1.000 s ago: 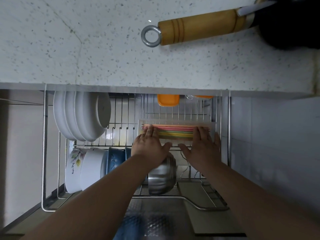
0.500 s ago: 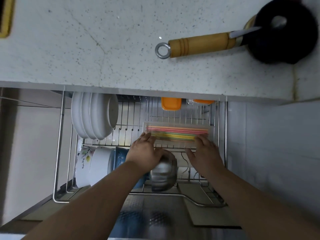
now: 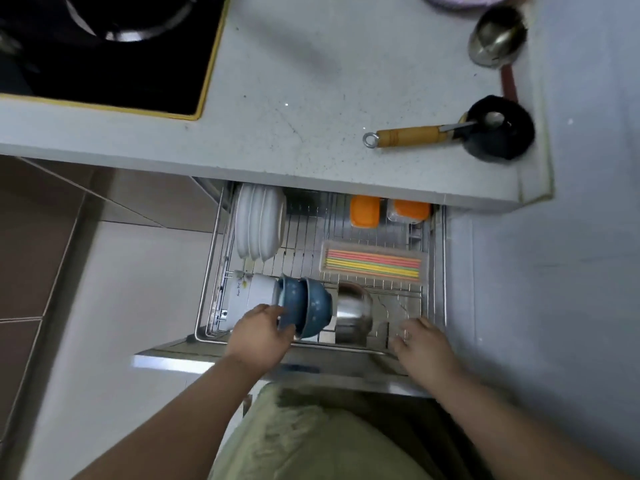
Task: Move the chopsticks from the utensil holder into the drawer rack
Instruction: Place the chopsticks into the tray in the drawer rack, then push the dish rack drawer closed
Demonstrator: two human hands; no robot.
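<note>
While the drawer rack [image 3: 437, 271] stands pulled out below the counter [image 3: 311, 81], a person looks straight down at it with both bare hands near its front edge. The chopsticks [image 3: 374, 264], in pink, yellow, green and orange, lie side by side in a clear tray [image 3: 323, 258] resting on the rack wires at the right rear, well apart from both hands. The left hand [image 3: 259, 336] is at the front left, its fingers loosely curled beside the rim of a blue bowl [image 3: 313, 306]; whether they touch the bowl cannot be told. The right hand [image 3: 424, 342] is at the front right rail with fingers spread and relaxed, grasping nothing. In the rack, white plates [image 3: 258, 226] stand on edge at the rear left, white bowls [image 3: 254, 294] and a steel bowl [image 3: 353, 308] sit along the front row, and two orange-lidded boxes [image 3: 365, 211] sit at the back. On the counter lie a wooden-handled brush [image 3: 450, 133] and a steel ladle [image 3: 497, 38], with a black stove [image 3: 104, 46] at the upper left.
</note>
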